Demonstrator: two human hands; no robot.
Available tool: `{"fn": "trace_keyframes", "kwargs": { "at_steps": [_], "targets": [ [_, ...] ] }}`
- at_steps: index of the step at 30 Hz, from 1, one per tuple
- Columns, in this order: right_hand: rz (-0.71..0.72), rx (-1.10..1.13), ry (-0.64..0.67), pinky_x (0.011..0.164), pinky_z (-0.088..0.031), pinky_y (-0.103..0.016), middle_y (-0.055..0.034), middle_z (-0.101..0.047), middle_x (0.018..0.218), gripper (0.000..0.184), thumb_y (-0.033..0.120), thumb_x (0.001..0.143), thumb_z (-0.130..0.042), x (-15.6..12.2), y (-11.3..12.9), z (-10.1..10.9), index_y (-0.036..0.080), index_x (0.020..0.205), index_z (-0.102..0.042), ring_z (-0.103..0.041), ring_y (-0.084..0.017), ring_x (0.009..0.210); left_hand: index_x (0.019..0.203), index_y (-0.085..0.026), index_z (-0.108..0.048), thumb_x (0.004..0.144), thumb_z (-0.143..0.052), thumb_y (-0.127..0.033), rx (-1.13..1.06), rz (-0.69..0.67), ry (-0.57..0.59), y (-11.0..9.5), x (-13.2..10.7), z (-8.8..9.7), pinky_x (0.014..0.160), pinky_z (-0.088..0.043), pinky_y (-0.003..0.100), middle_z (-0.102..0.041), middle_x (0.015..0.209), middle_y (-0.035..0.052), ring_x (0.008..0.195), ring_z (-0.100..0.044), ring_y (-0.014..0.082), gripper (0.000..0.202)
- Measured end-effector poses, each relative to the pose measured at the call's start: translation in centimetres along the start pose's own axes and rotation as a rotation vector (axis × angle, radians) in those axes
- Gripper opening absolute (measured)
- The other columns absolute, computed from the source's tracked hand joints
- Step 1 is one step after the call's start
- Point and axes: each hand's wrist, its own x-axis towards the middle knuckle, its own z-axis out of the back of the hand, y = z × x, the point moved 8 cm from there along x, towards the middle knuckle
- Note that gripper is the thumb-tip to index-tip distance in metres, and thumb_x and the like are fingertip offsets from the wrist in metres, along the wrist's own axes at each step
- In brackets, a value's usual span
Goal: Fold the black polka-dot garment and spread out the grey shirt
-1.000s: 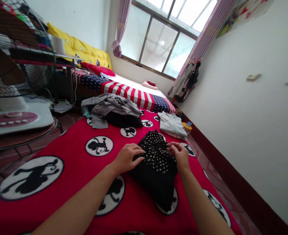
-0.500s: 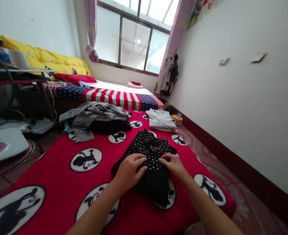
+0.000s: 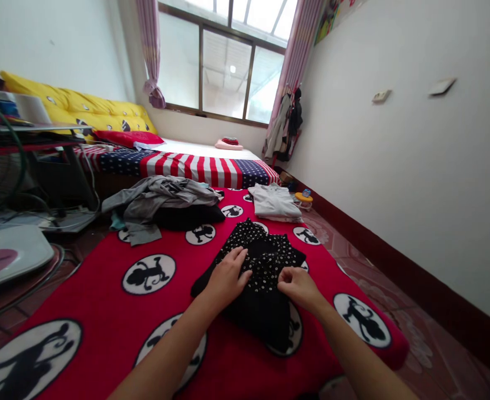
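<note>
A black garment (image 3: 261,316) with a white-dotted upper part lies in front of me on a red blanket (image 3: 103,311) printed with monkey figures in white circles. My left hand (image 3: 229,278) rests on the garment's left side, thumb and fingers apart. On the right side of the dotted part, my right hand (image 3: 297,286) has its fingers curled in, pinching the cloth. The dark neck opening shows between and beyond the two hands. The fingertips of the right hand are partly hidden.
Farther back lie a heap of grey and black clothes (image 3: 161,194) and folded light-grey clothing (image 3: 274,201). A bed (image 3: 195,166) with a striped, starred cover stands beyond. A white plastic seat (image 3: 11,255) is at left, a small yellow-topped stool (image 3: 304,198) at right.
My left hand has moved slightly up the garment. My right hand has curled its fingers closed and shifted a little right, and the dotted part looks spread wider, its neck opening clearer.
</note>
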Motion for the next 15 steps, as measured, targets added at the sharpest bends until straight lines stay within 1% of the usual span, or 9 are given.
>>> {"fn": "trace_keyframes", "kwargs": {
  "at_steps": [2,4,5,7,9,11,12,15],
  "targets": [
    [-0.012,-0.078,0.029,0.055,-0.032,-0.023,-0.0006,-0.063,0.061,0.008,0.018,0.061,-0.053,0.0,0.5,0.0,0.019,0.059,-0.060,-0.055,-0.014,0.060,0.137,-0.007,-0.046,0.088,-0.055,-0.038,0.076,0.094,0.029,1.3,0.2,-0.9,0.110,-0.037,0.041,-0.045,0.144,0.0191,0.134,-0.042,0.0296,0.059],
    [-0.024,-0.134,0.058,0.054,-0.031,-0.024,-0.0010,-0.063,0.060,0.007,0.018,0.061,-0.054,0.1,0.7,-0.4,0.019,0.059,-0.060,-0.055,-0.014,0.060,0.135,-0.005,-0.047,0.088,-0.053,-0.045,0.142,0.165,0.026,2.0,-0.1,-1.1,0.110,-0.035,0.043,-0.046,0.143,0.0213,0.134,-0.041,0.0317,0.062],
    [-0.028,-0.154,0.067,0.053,-0.030,-0.024,-0.0011,-0.063,0.060,0.007,0.018,0.060,-0.054,0.1,0.7,-0.5,0.019,0.058,-0.060,-0.055,-0.014,0.060,0.132,-0.006,-0.049,0.089,-0.051,-0.047,0.170,0.187,0.008,2.1,-0.4,-1.0,0.109,-0.036,0.042,-0.048,0.141,0.0213,0.133,-0.042,0.0319,0.060],
    [-0.034,-0.177,0.065,0.053,-0.030,-0.024,-0.0014,-0.064,0.060,0.006,0.019,0.060,-0.055,0.1,0.7,-0.9,0.020,0.058,-0.060,-0.055,-0.014,0.060,0.123,-0.009,-0.056,0.090,-0.049,-0.049,0.217,0.211,-0.045,2.0,-1.1,-0.3,0.103,-0.041,0.042,-0.056,0.131,0.0195,0.124,-0.050,0.0316,0.053],
    [-0.040,-0.183,0.055,0.054,-0.030,-0.024,-0.0015,-0.064,0.061,0.006,0.019,0.060,-0.055,0.1,0.5,-1.1,0.020,0.058,-0.061,-0.055,-0.014,0.059,0.113,-0.012,-0.061,0.091,-0.046,-0.050,0.246,0.214,-0.089,1.6,-1.7,0.5,0.093,-0.046,0.041,-0.063,0.115,0.0165,0.110,-0.056,0.0302,0.046],
    [-0.053,-0.176,0.046,0.054,-0.030,-0.024,-0.0016,-0.064,0.061,0.007,0.019,0.060,-0.055,0.0,0.3,-1.3,0.020,0.058,-0.061,-0.055,-0.015,0.059,0.105,-0.015,-0.064,0.091,-0.046,-0.050,0.257,0.209,-0.117,1.5,-2.2,1.3,0.087,-0.047,0.040,-0.063,0.103,0.0134,0.100,-0.057,0.0283,0.042],
    [-0.057,-0.169,0.041,0.054,-0.030,-0.024,-0.0017,-0.064,0.061,0.007,0.019,0.060,-0.055,0.0,0.2,-1.3,0.020,0.058,-0.061,-0.055,-0.015,0.059,0.102,-0.016,-0.065,0.091,-0.046,-0.049,0.254,0.203,-0.126,1.6,-2.4,1.6,0.086,-0.046,0.039,-0.063,0.100,0.0119,0.098,-0.056,0.0273,0.040],
    [-0.058,-0.132,0.006,0.055,-0.032,-0.024,-0.0015,-0.065,0.062,0.007,0.018,0.061,-0.055,-0.3,-0.2,-1.4,0.020,0.059,-0.061,-0.056,-0.015,0.060,0.096,-0.020,-0.068,0.090,-0.050,-0.045,0.232,0.209,-0.145,2.9,-2.6,2.2,0.086,-0.045,0.038,-0.060,0.097,0.0088,0.097,-0.054,0.0256,0.031]
  ]
}}
